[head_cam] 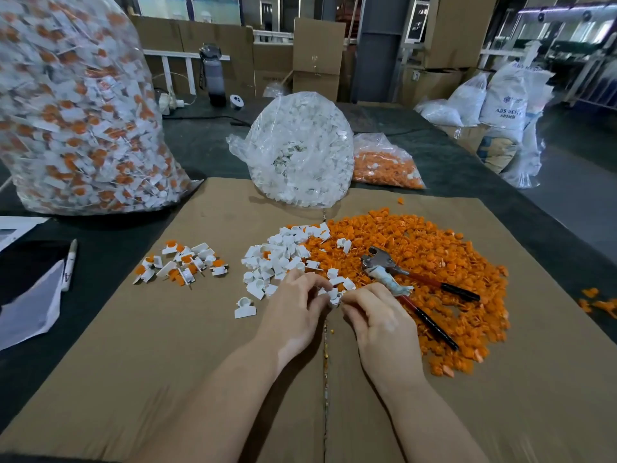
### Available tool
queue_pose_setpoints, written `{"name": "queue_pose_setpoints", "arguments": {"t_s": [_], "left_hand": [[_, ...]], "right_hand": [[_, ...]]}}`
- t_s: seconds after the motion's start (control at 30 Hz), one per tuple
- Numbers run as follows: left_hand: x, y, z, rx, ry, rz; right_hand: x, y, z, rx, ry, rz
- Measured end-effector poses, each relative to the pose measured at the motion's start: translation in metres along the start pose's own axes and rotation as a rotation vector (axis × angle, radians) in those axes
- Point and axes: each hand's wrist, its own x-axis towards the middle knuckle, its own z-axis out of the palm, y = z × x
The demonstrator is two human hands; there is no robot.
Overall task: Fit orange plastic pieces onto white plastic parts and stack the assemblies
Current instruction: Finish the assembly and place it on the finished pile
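Where hands meet | white part [334,294] pinched (axis unclear); pliers [405,282] beside

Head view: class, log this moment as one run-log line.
left hand: pinching white part | right hand: pinching same part | finished pile: left | pliers: idle on orange pile

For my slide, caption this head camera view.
Both hands pinch a white part between loose white and orange piles on cardboard.
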Motion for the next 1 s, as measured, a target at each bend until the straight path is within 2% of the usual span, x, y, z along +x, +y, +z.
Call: {"name": "queue_pose_setpoints", "arguments": {"t_s": [0.23, 0.37, 0.6, 1.0], "left_hand": [[-0.0042, -0.002, 0.0023, -0.068, 0.099, -0.012], [-0.005, -0.0032, 0.0041, 0.014, 0.077, 0.051], [-0.0079, -0.0037, 0.0014, -0.069, 0.13, -0.008], [-0.0078, 0.0, 0.0001, 0.009, 0.138, 0.011]], "right_hand": [[-0.0005, 0.0, -0.0021, 0.021, 0.035, -0.016], [-0.001, -0.0001, -0.0008, 0.057, 0.042, 0.004], [-0.0006, -0.0007, -0.0005, 0.058, 0.03, 0.048], [-0.0015, 0.0, 0.0017, 0.031, 0.004, 0.077]]}}
